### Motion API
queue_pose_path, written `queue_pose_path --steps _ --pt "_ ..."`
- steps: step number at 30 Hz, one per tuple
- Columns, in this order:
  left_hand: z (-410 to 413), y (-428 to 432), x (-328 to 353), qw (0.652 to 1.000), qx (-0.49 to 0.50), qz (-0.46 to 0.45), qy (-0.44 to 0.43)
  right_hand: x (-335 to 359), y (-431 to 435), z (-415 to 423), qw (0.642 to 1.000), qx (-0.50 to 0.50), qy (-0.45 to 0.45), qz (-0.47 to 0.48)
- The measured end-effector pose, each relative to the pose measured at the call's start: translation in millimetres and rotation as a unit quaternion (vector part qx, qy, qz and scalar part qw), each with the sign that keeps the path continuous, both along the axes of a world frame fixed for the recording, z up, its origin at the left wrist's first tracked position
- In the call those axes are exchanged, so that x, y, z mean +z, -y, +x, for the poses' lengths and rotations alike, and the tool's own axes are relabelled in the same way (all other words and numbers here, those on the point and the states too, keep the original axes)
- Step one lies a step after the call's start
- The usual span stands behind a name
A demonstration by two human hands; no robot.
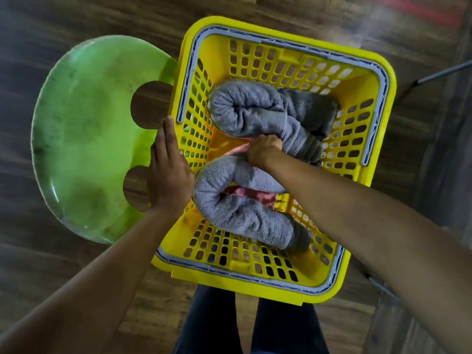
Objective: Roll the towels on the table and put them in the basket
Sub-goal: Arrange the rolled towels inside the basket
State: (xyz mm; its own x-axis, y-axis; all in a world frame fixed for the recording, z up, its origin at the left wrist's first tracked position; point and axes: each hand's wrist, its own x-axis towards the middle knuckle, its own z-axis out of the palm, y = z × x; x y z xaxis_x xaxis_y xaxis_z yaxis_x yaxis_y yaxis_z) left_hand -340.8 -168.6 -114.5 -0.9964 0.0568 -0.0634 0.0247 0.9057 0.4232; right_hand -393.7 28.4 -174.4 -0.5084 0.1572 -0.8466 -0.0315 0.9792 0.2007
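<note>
- Towels first: two grey rolls lie inside the yellow basket (255,287), the far grey roll (245,108) toward the upper middle of the frame and the near grey roll (229,208) below it, bent into a curve. A pink towel (249,196) peeks out beneath the near one.
- The right hand (263,149) reaches into the gap between the rolls at the frame's centre. Its fingers curl downward round the upper end of the near roll; the tips are hidden in the fabric.
- The left hand (168,172) lies flat on the basket's left rim, fingers straight and pressed together, apparently steadying it.
- Risk: the near roll is already bowed and loose, so tugging its end could unwind it or drag the pink towel up.
- Risk: pushing down hard off-centre might tip the basket if the left hand lifts; what the basket rests on cannot be told.
- Around: a green stool (89,139) at left just beside the basket, wooden floor (63,264), dark-trousered legs (212,325) at the bottom edge. The far roll crowds the space, leaving little room to straighten the near one.
</note>
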Motion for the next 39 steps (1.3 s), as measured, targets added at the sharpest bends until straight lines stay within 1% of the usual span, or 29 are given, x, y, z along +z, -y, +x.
queue_pose_path --steps 4,10,13,17,21,22,25,26,28,31,33,35,37,39 --pt "-1 -2 0 1.000 -0.004 0.004 -0.002 -7 -21 10 0.997 -0.055 -0.045 -0.014" --pt "0 -1 0 1.000 -0.004 0.000 -0.001 -16 -41 18 0.998 0.004 -0.057 -0.038" --pt "1 0 1 1.000 -0.007 -0.006 0.003 -15 -40 22 0.998 0.002 -0.025 -0.062" --pt "1 -3 3 1.000 -0.007 -0.015 0.009 -12 -42 48 0.989 -0.052 0.002 -0.136" --pt "1 -4 4 1.000 -0.006 -0.018 0.011 -21 -46 71 0.979 -0.125 0.042 -0.157" --pt "1 -4 3 1.000 -0.005 -0.019 0.011 -20 -46 75 0.972 -0.152 0.045 -0.172" --pt "1 -3 3 1.000 0.002 -0.017 0.015 -16 -52 86 0.945 -0.191 0.022 -0.264" --pt "1 -4 3 1.000 0.002 -0.017 0.016 -17 -56 90 0.939 -0.202 0.020 -0.276" --pt "1 -4 2 1.000 0.002 -0.019 0.013 -26 -63 96 0.941 -0.212 0.020 -0.261" --pt "0 -2 1 1.000 0.000 -0.024 0.009 -37 -66 98 0.935 -0.249 0.015 -0.254" --pt "1 -2 0 1.000 -0.002 -0.028 0.006 -39 -65 97 0.936 -0.242 0.014 -0.254" --pt "2 -3 1 1.000 0.000 -0.027 0.006 -39 -63 92 0.941 -0.206 0.006 -0.269" --pt "1 -4 2 1.000 0.002 -0.026 0.005 -46 -57 82 0.933 -0.190 0.006 -0.305" --pt "1 -4 2 1.000 -0.001 -0.030 0.003 -48 -45 71 0.921 -0.210 0.028 -0.326"
